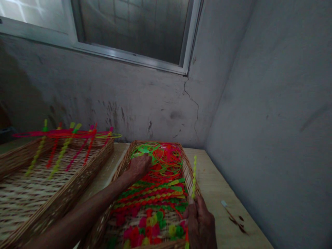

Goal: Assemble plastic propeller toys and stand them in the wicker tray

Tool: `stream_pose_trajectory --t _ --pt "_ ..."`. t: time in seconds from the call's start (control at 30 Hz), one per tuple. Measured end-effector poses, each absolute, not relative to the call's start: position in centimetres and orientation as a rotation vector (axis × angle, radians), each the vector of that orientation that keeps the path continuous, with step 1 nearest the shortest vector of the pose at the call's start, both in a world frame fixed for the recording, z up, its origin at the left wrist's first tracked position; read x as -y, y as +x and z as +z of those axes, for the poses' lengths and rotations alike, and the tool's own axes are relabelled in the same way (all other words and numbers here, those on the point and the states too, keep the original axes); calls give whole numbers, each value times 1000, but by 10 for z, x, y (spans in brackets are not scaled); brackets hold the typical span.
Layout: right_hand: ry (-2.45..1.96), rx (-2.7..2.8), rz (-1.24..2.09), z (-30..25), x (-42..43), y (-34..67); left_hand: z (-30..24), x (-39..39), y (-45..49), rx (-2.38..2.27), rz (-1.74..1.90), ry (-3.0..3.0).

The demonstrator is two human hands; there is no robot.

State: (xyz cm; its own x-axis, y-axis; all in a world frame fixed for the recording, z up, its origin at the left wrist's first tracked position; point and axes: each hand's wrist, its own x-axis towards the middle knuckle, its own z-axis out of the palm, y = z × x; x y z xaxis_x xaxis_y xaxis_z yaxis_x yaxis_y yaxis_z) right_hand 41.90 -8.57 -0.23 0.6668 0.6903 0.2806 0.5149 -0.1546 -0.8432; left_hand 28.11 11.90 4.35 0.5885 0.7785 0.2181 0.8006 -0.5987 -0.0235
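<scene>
My left hand (140, 166) rests among neon green and red plastic loops (166, 157) at the far end of a wicker tray (188, 169); its fingers touch a green loop. My right hand (200, 221) grips the lower end of a yellow-green twisted plastic strip (194, 177), which stands upright beside the tray's right rim. Twisted strips in red, green and yellow (150, 197) lie across the tray's middle. Nearest me sit bunched red, green and yellow plastic knobs (145, 224), partly hidden by my right hand.
A second wicker tray (85, 166) to the left holds several twisted strips in yellow-green, red and pink (62, 152). Both trays stand on a pale wooden table (215, 186), bounded by concrete walls (269, 103). A small white-tipped item with brown scraps (233, 218) lies on the right.
</scene>
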Motion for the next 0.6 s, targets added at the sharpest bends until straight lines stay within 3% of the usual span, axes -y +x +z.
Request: stream_pose_trajectory --t 0.27,0.43,0.6 --pt "-1740 980 164 3 85 421 66 -120 258 1251 -504 -2625" --pt "-1726 993 154 5 87 422 90 -111 234 1259 -1131 -2644" --pt "-1520 972 377 15 96 409 94 -90 224 1407 -1753 -2862"
